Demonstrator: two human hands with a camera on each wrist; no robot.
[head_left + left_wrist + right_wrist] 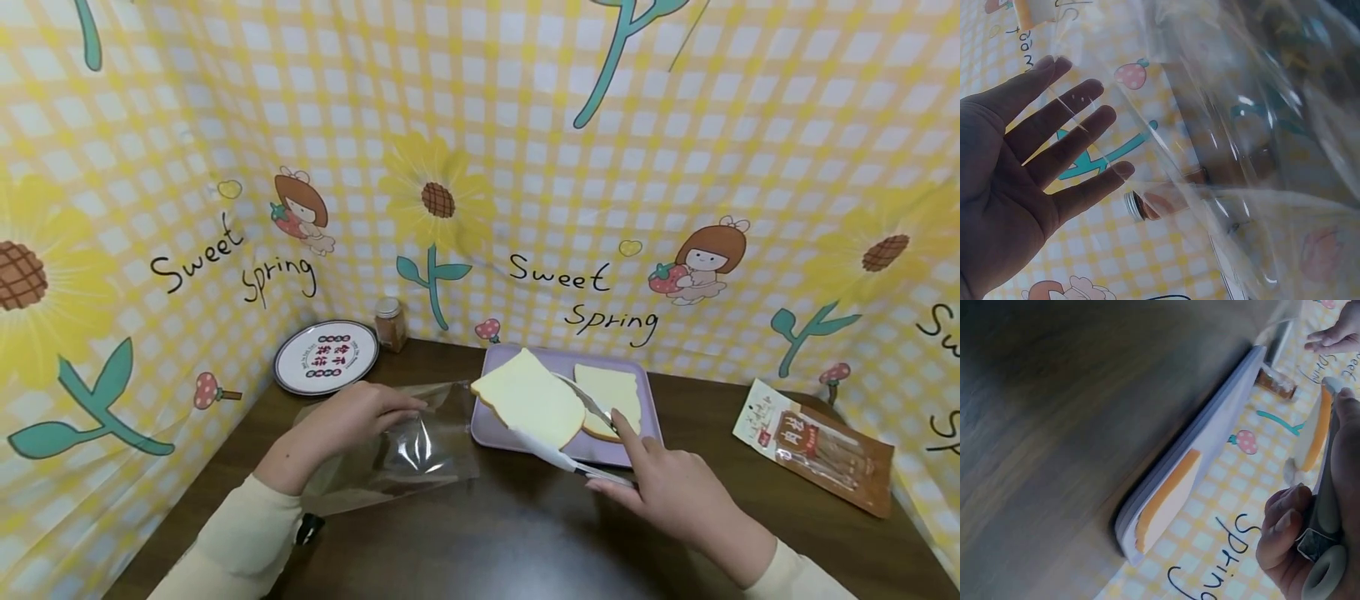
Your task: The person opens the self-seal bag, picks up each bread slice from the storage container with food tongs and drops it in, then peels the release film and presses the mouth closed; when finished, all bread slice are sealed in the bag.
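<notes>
My right hand grips a pair of tongs with light-coloured arms. Between the tongs is a white bread slice with an orange-brown crust, raised above the lilac tray; the right wrist view shows the lifted slice apart from the tray. A second bread slice lies on the tray's right part. To the left, my left hand holds a clear plastic bag, its edge between thumb and forefinger while the other fingers spread out straight.
Back left, a white plate with a dark rim and red lettering stands beside a small jar with a metal lid. A brown-and-white food packet lies at the right of the dark table. Checked cloth walls the back and sides.
</notes>
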